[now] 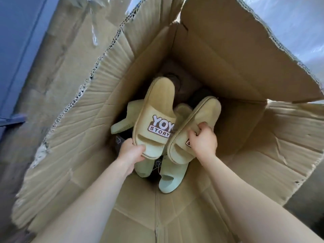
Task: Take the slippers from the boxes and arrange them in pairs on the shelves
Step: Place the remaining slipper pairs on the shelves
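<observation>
Left slipper (157, 104), tan and plush, hangs above the inside of the open box (98, 123), heel pointing away from the person and toe end nearest. Its strap carries a patch (162, 128) reading "YOY STORY". The left hand (131, 152) grips this slipper at the toe end, thumb on the top edge and fingers curled underneath.

The right slipper (198, 116), the same tan colour, is held just beside it and is tilted so that its sole rim faces the left slipper. That rim crosses in front of the patch's right edge; whether the two slippers touch cannot be told. The right hand (204, 141) grips the right slipper across its strap, with the fingers (199, 128) hooked over the strap's far edge. The hand covers most of this slipper's own patch, leaving only one letter showing.

Below the held pair, pale green slippers (168, 181) lie loose at the bottom of the box. One pokes out to the left behind the left slipper, one sits under the left hand and one lies nearest the person with its open toe up. Darker things lie deeper in the box, too shadowed to name.

The box flaps (236, 50) stand open, creased and torn along their edges, with clear tape (94, 25) on the far-left one. A blue wall (17, 50) runs along the left.
</observation>
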